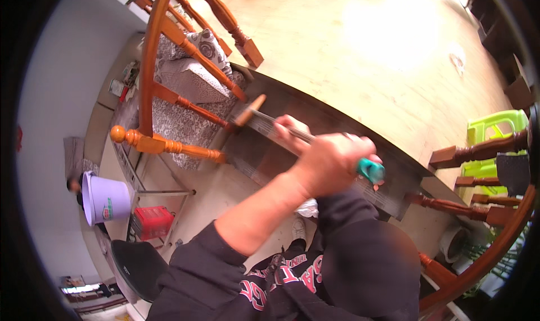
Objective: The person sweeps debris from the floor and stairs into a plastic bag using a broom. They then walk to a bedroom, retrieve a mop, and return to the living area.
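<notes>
My left hand [339, 156] is closed around the teal-ended handle [371, 171] of a long, thin tool. Farther along the tool, my right hand [292, 132] has its fingers curled at the grey shaft [265, 117], partly hidden behind the left hand and wrist. A blurred orange-brown piece [251, 110] lies across the shaft's far end; its exact kind is unclear. Beneath the hands is a dark, glossy board or tabletop [274, 152], set between turned wooden posts.
Turned wooden railings or furniture frames stand left [147, 68] and right [476, 209]. At left are a patterned cushion [202, 80], a purple bucket [109, 199], a red crate [154, 222] and a black chair [137, 266]. A green plastic stool [498, 125] stands right, above a plant pot [453, 243].
</notes>
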Tool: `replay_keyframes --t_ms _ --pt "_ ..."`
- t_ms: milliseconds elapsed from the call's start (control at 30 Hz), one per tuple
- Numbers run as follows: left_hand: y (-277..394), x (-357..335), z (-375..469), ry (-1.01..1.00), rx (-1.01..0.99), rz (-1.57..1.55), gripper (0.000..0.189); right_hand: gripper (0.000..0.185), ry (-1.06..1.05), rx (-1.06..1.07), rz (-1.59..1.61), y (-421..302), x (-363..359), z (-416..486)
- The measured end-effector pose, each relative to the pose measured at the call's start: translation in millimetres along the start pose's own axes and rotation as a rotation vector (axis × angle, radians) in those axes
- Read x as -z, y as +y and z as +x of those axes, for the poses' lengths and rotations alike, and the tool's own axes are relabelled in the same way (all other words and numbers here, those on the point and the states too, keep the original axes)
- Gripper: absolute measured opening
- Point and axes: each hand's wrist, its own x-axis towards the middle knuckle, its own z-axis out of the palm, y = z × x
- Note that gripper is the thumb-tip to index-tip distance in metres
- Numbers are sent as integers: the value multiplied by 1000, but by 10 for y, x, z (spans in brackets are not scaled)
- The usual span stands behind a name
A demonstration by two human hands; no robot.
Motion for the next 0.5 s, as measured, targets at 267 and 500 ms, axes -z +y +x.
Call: replay_keyframes --t_ms 267,500 --pt "1461 -154 261 -106 -164 -332 15 15 82 -54 -128 -1063 1080 -1458" --pt "1199 -23 458 80 -186 -129 11 19 -98 56 -96 -1142 932 -615"
